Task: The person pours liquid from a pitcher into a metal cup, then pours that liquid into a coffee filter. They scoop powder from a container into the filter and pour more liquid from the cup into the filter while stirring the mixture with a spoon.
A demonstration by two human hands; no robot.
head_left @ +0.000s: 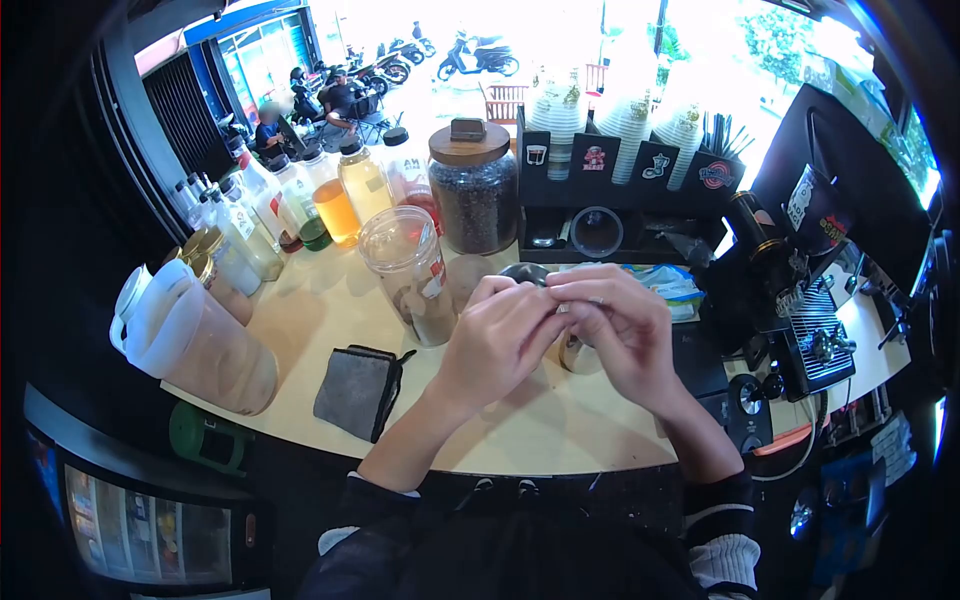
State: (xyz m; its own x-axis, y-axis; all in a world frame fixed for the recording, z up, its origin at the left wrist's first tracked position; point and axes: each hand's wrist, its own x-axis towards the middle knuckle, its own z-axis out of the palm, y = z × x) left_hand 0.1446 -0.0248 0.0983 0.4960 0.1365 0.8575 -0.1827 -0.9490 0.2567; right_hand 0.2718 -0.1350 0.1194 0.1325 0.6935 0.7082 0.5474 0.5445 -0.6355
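My left hand [503, 342] and my right hand [622, 335] meet over the counter, thumbs and fingertips pinched together. Whatever sits between the fingertips is too small and too covered to name. Directly beneath them stands a small container [574, 357], mostly hidden by the hands. Behind the fingers shows a dark round object [525, 272], partly covered. To the left of my left hand is a tall clear plastic jar [405, 262] with brownish contents low inside. A folded grey cloth [357, 388] lies on the counter near my left forearm.
The light wooden counter [520, 440] curves in front of me. Several syrup bottles [335, 208], a coffee-bean jar [474, 195] and a plastic pitcher [215, 345] line its left and back. Behind stands a cup rack [620, 190]. Black coffee equipment [745, 265] is at the right.
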